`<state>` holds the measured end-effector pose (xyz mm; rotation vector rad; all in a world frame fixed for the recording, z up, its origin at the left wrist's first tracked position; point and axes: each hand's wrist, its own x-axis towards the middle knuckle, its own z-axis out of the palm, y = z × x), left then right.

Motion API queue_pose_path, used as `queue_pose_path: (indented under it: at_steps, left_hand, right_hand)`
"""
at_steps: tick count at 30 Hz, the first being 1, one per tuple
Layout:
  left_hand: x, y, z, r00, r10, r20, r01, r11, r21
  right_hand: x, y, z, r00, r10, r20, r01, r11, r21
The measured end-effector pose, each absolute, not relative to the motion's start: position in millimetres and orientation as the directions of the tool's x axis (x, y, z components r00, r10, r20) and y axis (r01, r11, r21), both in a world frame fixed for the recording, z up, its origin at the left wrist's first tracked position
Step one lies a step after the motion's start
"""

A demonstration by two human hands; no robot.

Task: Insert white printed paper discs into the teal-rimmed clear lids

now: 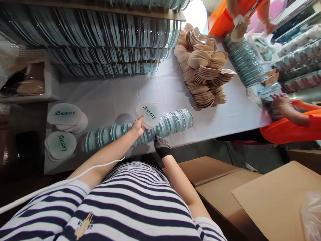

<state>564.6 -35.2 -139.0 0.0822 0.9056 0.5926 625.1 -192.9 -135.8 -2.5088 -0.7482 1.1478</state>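
Some white cards [150,113], pinched in the left hand [138,126], hide part of a row of clear cases [177,122]; the gloved right hand [162,144] is at the row's near edge, whether gripping I can't tell. Far left, racked cases [100,30] run out of view.

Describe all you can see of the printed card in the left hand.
The printed card is pale, rounded and thin, apparently paper or plastic, with dark "beauty" lettering slanting down rightward. More edges show beneath it. The left hand grips its lower left edge above the teal row; contact there is unclear.
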Motion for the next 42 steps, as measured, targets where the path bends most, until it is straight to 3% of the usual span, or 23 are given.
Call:
queue_pose_path:
  at_steps: [4,6,8,11,15,20,22,25,27,30,32,34,36,39,42]
  left_hand:
    - [565,-38,-140,0.469,0.552,-0.689,-0.479,0.815,0.327]
    - [564,-39,-139,0.482,0.560,-0.674,-0.483,0.811,0.329]
    - [564,-39,-139,0.483,0.566,-0.668,-0.489,0.807,0.330]
    - [564,-38,-138,0.470,0.573,-0.671,-0.500,0.800,0.333]
    - [567,-40,-140,0.435,0.603,-0.669,-0.528,0.773,0.353]
    - [571,-44,-142,0.402,0.637,-0.658,-0.548,0.743,0.384]
    - [571,-45,-142,0.401,0.637,-0.658,-0.546,0.743,0.387]
    - [572,-45,-143,0.381,0.640,-0.667,-0.549,0.737,0.394]
    - [574,-45,-142,0.364,0.646,-0.671,-0.551,0.730,0.403]
    - [574,-46,-138,0.370,0.647,-0.667,-0.534,0.736,0.417]
    - [570,-47,-134,0.416,0.635,-0.651,-0.502,0.757,0.418]
    - [562,-51,-128,0.485,0.615,-0.622,-0.459,0.784,0.418]
    - [552,-55,-124,0.519,0.606,-0.603,-0.428,0.795,0.430]
    - [540,-60,-122,0.476,0.597,-0.646,-0.378,0.802,0.463]
    - [533,-59,-124,0.459,0.552,-0.696,-0.307,0.834,0.459]
  right_hand:
    - [627,-185,-131,0.342,0.594,-0.728,-0.151,-0.730,-0.667]
    - [628,-180,-131,0.242,0.602,-0.761,-0.432,-0.635,-0.641]
    - [632,-178,-132,0.192,0.596,-0.780,-0.586,-0.568,-0.578]
    - [639,-182,-134,0.196,0.580,-0.791,-0.609,-0.560,-0.562]
    - [643,-184,-138,0.291,0.505,-0.812,-0.443,-0.681,-0.582]
    - [633,-182,-141,0.345,0.566,-0.749,-0.617,-0.464,-0.636]
    - [632,-183,-140,0.358,0.541,-0.761,-0.537,-0.547,-0.642]
    - [635,-186,-134,0.429,0.496,-0.755,-0.137,-0.791,-0.597]
    - [638,-187,-126,0.449,0.517,-0.729,0.116,-0.842,-0.527]
    - [645,-184,-112,0.611,0.597,-0.521,0.340,-0.791,-0.508]
    - [652,-180,-103,0.752,0.624,-0.215,0.432,-0.711,-0.554]
    - [658,-173,-95,0.787,0.617,0.006,0.492,-0.621,-0.610]
    - [657,-165,-89,0.736,0.667,0.114,0.588,-0.547,-0.596]
    - [640,-151,-86,0.563,0.795,0.225,0.774,-0.411,-0.482]
    - [621,-143,-92,0.452,0.867,0.207,0.811,-0.303,-0.501]
